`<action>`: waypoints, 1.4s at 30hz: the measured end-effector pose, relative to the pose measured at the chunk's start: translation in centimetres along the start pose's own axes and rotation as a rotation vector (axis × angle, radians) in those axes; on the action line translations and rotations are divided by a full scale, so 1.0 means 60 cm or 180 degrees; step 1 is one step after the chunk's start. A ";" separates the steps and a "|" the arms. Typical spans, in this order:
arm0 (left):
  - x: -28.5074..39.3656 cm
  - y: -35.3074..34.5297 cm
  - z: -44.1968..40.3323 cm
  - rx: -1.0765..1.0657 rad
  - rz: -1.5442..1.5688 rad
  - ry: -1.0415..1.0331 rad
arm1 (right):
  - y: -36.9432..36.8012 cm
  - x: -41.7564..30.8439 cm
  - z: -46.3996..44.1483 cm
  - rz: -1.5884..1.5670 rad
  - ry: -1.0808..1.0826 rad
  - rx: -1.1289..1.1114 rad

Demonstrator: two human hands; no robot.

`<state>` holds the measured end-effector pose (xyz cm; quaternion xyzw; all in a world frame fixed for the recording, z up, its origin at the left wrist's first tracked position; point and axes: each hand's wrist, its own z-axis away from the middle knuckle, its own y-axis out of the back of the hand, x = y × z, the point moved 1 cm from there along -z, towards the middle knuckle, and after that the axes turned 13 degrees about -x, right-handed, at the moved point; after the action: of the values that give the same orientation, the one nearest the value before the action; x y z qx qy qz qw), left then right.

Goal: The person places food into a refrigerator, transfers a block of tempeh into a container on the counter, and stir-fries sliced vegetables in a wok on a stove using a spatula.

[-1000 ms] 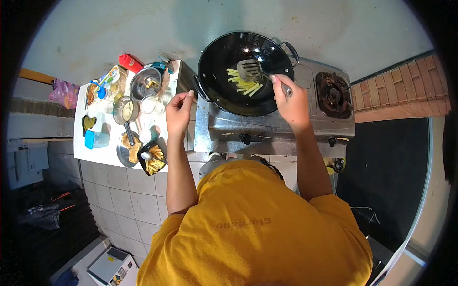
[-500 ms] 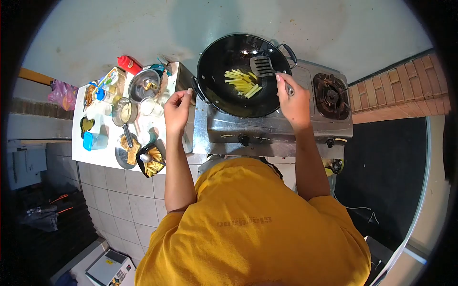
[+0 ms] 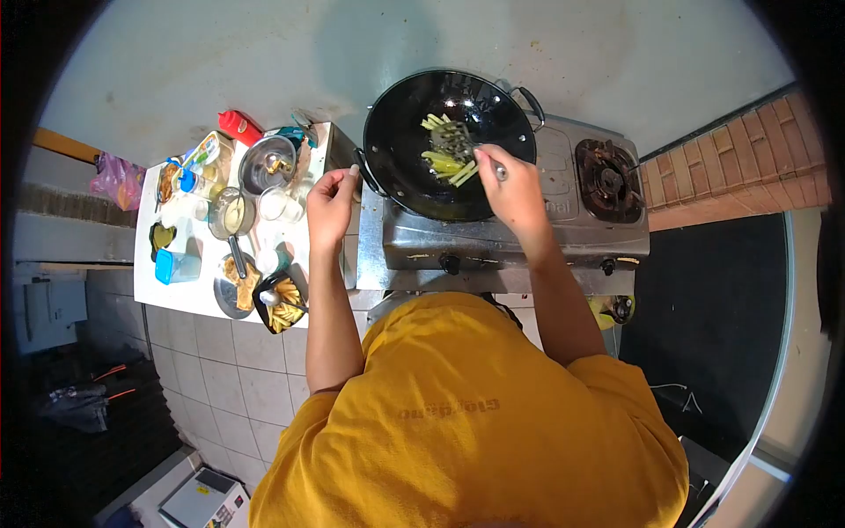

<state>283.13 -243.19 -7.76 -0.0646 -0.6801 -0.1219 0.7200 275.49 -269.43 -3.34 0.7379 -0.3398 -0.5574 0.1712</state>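
Observation:
A black wok [image 3: 396, 185] sits on the stove and holds pale yellow-green strips [image 3: 443, 164], which look like cut potato fries. My right hand [image 3: 513, 189] is closed round the handle of a slotted spatula [image 3: 454, 138]. The spatula's head is down among the strips, which lie in two groups around it. My left hand [image 3: 331, 207] is beside the wok's left handle [image 3: 363, 169], with curled fingers and the thumb pointing up. The thumb tip is right at that handle; whether it touches I cannot tell.
A second burner [image 3: 609, 180] is right of the wok on the steel stove [image 3: 528, 251]. On the white table [image 3: 202, 295] at left are a metal bowl [image 3: 255, 167], a saucepan [image 3: 224, 224], a red bottle [image 3: 239, 128], and a black dish of fries [image 3: 286, 310].
My right hand has moved left and slightly down, bringing the spatula into the strips. They have split into two groups. My left hand stays near the wok's handle.

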 end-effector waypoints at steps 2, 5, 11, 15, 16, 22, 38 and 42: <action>0.004 0.002 0.005 0.0076 -0.0038 0.0052 | 0.014 0.005 0.002 0.0181 -0.0122 0.0007; -0.003 0.010 0.002 0.0039 -0.0113 0.0140 | 0.010 0.007 -0.002 0.0149 0.0047 0.0169; 0.002 0.004 0.003 0.0092 -0.0101 0.0094 | 0.014 -0.010 0.009 -0.0195 0.0000 -0.0060; -0.002 0.001 0.003 0.0059 -0.0082 0.0091 | 0.015 0.012 0.005 -0.0193 -0.0218 -0.0146; 0.000 0.000 0.005 0.0045 -0.0080 0.0090 | 0.014 0.011 0.004 -0.0194 -0.0221 -0.0145; -0.008 0.001 0.003 0.0026 -0.0048 0.0097 | 0.019 0.002 0.006 -0.0400 -0.0223 -0.0328; 0.000 0.005 0.018 0.0128 -0.0150 0.0062 | 0.036 0.004 -0.035 -0.0298 -0.0314 -0.0555; 0.002 0.012 0.024 0.0168 -0.0090 0.0115 | 0.058 -0.011 -0.009 -0.0456 -0.0601 -0.0641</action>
<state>281.96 -242.13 -7.51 -0.0338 -0.6708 -0.1152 0.7319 274.84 -271.51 -0.51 0.6837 -0.2432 -0.6664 0.1714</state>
